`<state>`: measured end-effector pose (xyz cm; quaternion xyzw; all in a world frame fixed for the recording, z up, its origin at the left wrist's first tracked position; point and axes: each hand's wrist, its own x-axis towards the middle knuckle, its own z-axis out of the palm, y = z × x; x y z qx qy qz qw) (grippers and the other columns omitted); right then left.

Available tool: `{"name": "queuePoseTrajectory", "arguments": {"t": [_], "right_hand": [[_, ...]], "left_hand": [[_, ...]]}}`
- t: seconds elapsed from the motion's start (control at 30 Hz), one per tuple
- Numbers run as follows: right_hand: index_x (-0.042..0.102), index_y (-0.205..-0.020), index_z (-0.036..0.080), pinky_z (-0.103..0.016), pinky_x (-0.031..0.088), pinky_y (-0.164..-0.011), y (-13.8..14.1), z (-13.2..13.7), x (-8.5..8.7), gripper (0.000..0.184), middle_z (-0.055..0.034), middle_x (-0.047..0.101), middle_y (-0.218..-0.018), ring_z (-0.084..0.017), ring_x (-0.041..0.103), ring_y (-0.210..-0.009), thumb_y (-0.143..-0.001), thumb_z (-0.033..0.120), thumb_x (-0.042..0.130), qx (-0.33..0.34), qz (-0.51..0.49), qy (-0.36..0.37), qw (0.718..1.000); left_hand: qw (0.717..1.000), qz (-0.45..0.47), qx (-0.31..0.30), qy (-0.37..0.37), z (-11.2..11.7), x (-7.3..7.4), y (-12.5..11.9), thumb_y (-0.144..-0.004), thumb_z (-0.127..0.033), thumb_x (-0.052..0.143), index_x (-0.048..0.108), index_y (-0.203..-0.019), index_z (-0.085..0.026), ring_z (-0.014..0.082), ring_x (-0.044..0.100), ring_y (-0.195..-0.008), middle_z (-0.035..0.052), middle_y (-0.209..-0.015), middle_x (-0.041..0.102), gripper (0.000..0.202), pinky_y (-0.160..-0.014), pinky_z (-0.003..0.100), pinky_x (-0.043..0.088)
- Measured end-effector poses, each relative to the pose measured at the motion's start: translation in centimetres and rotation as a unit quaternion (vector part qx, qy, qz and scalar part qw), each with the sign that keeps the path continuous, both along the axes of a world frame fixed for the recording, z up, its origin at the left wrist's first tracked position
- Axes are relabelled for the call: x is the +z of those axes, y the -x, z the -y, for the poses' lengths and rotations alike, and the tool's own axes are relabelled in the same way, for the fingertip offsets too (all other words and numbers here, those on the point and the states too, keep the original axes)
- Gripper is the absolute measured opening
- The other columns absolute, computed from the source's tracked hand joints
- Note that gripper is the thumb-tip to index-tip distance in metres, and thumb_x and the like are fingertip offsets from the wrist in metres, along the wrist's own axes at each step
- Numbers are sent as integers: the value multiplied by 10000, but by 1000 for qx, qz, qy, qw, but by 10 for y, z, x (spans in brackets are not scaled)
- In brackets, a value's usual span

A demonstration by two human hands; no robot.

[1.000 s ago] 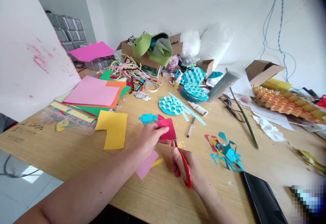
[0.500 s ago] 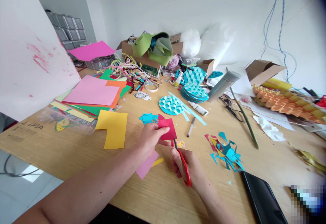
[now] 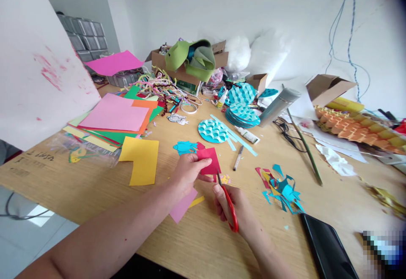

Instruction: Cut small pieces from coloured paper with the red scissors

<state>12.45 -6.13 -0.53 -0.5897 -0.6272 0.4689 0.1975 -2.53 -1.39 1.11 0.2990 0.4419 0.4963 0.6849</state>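
Between the thumb and fingers of my left hand (image 3: 187, 171) is a red square of paper (image 3: 210, 160). My right hand (image 3: 236, 205) is closed round the red handles of a pair of scissors (image 3: 231, 211), whose dark blades meet the paper's lower right corner. Just beyond the paper lies a blue paper fish (image 3: 185, 147), partly behind my left hand. A purple-pink paper piece (image 3: 183, 206) and a yellow strip (image 3: 197, 202) rest on the table under my left wrist. Small pale paper bits (image 3: 225, 179) show behind the blades.
Left of my hands are a notched yellow sheet (image 3: 144, 167) and a stack of coloured paper (image 3: 114, 112). Paper scraps (image 3: 283, 190) and a black phone (image 3: 328, 247) lie to the right. A pen (image 3: 238, 158), a glue bottle (image 3: 248, 135) and a blue scalloped disc (image 3: 212, 131) are farther back.
Both hands keep nearly the same place and grip. The red paper and the scissor blades have shifted only very slightly.
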Motion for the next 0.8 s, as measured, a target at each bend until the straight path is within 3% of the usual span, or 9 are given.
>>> {"name": "queuePoseTrajectory", "arguments": {"t": [0.8], "right_hand": [[488, -588, 189, -225, 356, -408, 1, 1, 5, 567, -36, 562, -487, -123, 503, -402, -867, 660, 340, 19, -4, -23, 1000]], "left_hand": [[1000, -5, 8, -2, 4, -4, -4, -702, -263, 680, 698, -807, -132, 162, 664, -646, 82, -792, 709, 169, -481, 226, 520]]}}
